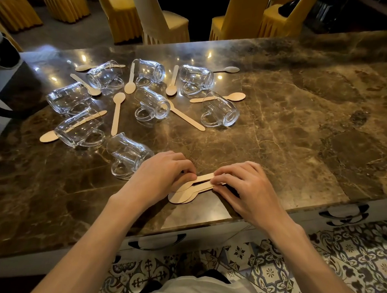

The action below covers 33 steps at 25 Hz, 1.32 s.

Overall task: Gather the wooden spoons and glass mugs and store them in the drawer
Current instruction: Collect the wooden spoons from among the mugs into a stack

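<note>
Seemingly both hands (160, 173) on flat wooden spoons (191, 190)

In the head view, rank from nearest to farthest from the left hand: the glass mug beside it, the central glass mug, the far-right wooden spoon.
From the left hand:
1. Glass mug beside it, just left.
2. Central glass mug, mid-table.
3. Far-right wooden spoon, far side.

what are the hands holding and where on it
A small stack of wooden spoons lying on the counter: the left hand grips near the bowl end, and the right hand pinches the handle ends.
</note>
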Motion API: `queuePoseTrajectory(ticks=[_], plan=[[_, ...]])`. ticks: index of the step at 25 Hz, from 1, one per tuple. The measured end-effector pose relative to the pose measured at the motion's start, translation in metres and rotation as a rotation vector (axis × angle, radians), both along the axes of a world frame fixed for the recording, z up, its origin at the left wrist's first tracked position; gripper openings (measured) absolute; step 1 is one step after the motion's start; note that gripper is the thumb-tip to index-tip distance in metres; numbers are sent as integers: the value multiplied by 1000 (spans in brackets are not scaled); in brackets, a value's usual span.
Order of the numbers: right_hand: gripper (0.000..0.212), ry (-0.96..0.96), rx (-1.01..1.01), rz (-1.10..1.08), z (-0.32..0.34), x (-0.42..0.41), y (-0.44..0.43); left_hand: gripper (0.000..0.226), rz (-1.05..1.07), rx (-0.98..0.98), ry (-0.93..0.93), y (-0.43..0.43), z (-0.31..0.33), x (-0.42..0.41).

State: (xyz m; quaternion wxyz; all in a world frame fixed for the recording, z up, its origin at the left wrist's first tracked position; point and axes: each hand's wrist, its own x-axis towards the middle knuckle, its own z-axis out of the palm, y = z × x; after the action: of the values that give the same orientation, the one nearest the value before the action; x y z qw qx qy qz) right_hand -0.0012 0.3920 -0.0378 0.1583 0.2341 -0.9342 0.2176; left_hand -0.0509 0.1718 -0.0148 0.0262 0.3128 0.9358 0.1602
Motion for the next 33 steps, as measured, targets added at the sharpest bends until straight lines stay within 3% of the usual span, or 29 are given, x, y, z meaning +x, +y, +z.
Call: queuePoseTrajectory(ticks=[7,14,23,33], plan=[[12,-59,-26,6,17,-13,-5,28,8,83,-109,-6,19,-4],[14,-79,-37,-93,56,-66,-37,26,211,265,19,-48,74,-46],[18,-342,62,-264,79,-160,-78,29,551,-1,-43,-107,78,-153],[16,-470,135,-262,65,-229,-110,29,617,-235,-166,-120,45,-211]])
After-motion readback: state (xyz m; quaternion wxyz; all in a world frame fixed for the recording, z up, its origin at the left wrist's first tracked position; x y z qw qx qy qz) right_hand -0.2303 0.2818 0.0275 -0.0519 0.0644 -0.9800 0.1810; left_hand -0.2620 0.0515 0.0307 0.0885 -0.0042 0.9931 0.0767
